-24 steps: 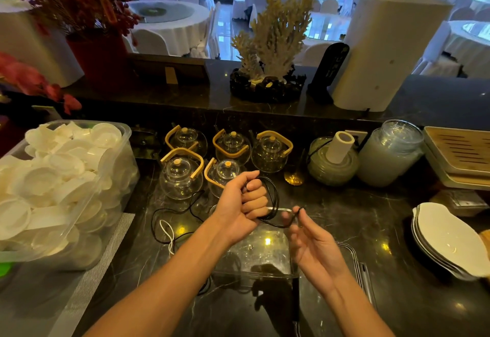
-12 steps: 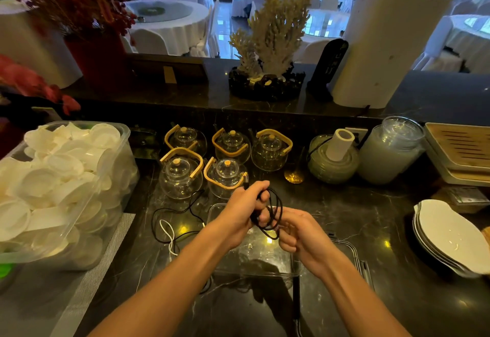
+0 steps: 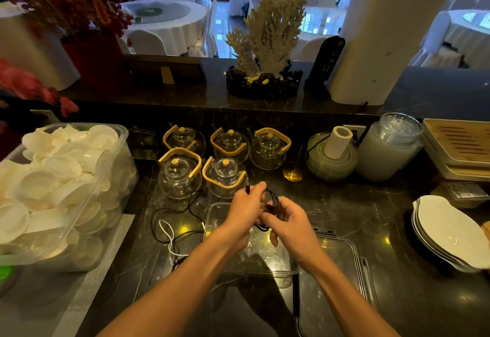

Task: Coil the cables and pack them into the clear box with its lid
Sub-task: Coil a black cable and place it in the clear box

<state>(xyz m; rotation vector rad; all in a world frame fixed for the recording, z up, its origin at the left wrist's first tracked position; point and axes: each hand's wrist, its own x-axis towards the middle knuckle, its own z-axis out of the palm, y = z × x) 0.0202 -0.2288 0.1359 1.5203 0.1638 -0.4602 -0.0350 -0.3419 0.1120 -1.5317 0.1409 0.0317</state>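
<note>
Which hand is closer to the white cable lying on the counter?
The left. The left hand is just to the right of the white cable, over the clear box. The right hand is farther right. Both hold the black cable.

Dark marble table (image 3: 371, 217), clear box (image 3: 261, 259), lid (image 3: 342, 257), loose cables (image 3: 175, 220), glass teapots (image 3: 180, 177), white plates (image 3: 450, 233), tub of dishes (image 3: 61, 190)

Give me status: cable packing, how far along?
Done: nothing packed; clear plastic box looks empty. In hand: left hand and right hand hold the coiled black cable. Left: loose black cable, white cable, clear lid.
</note>
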